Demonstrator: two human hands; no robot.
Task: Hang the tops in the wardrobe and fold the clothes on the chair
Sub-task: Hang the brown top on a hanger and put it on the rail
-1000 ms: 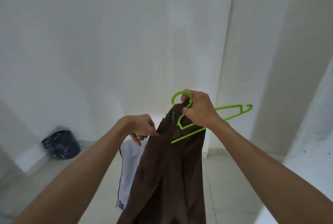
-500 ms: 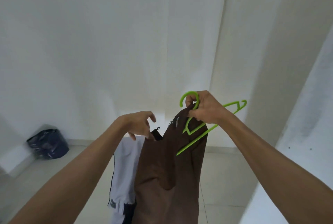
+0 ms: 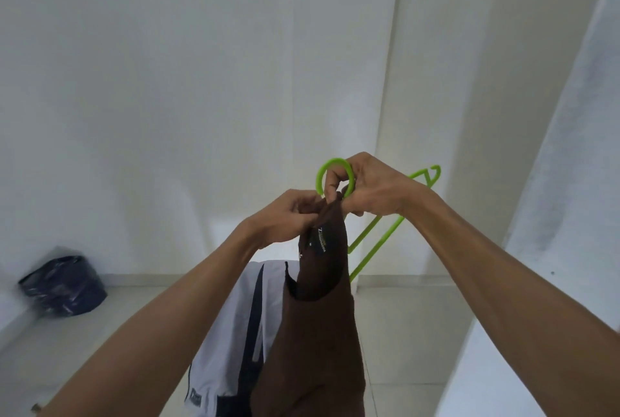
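A brown top [image 3: 318, 332] hangs in front of me at chest height, its black neck label showing. My right hand [image 3: 372, 188] grips the neck of a lime-green plastic hanger [image 3: 375, 242] together with the top's upper edge; the hanger's hook curls left above my fingers. My left hand [image 3: 285, 218] pinches the top's collar just left of the hook. A white garment with dark trim [image 3: 235, 332] hangs behind and left of the brown top; what holds it is hidden.
A dark blue bag [image 3: 63, 286] sits on the floor by the left wall. White walls and a pillar corner [image 3: 389, 114] stand ahead, a white panel [image 3: 553, 215] rises on the right. Pale floor tiles lie below.
My left hand moved up and right from open fingers beside the top to pinching its collar. The hanger and top rose slightly and the view tilted left.
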